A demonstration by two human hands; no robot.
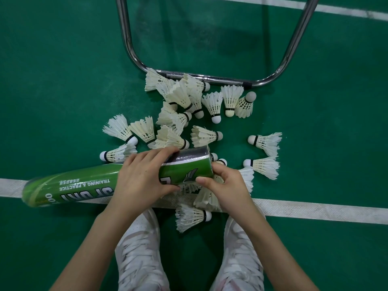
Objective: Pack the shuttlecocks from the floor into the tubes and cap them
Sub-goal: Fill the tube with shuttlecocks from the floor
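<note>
While the person crouches over the green floor (63,80), the tube (94,183) is held level just above the white court line (315,208), its long axis running left to right. Far end points to the person's left and looks capped or wrapped; cannot tell which. The other end sits between the hands and faces right, toward the scattered shuttlecocks (184,106).

Left hand (142,175): fingers curled over the top of the tube, thumb under it, a full wrap near the right-hand third. Right hand (222,183): fingers curled at the tube's mouth, thumb lying along the tube's lower edge. It looks to be pinching a shuttlecock or working at the rim; the thing under the fingers is mostly hidden, so I cannot tell for sure what its grip closes on beyond the tube end itself.

Handling, judged: the tube is likely light cardboard with a glossy film, stiff along its length but crushable if squeezed hard, and a little slick. Best taken round the body near the open end, as the left hand does, so the mouth stays steady.

The shuttlecocks are very light and fragile; the feather skirts fray easily. Take each by the cork base or low on the skirt and feed it cork first.

They lie in a loose heap from the chrome frame (210,78) down to the white shoes (138,248), corks pointing every way. Many are not yet packed.
</note>
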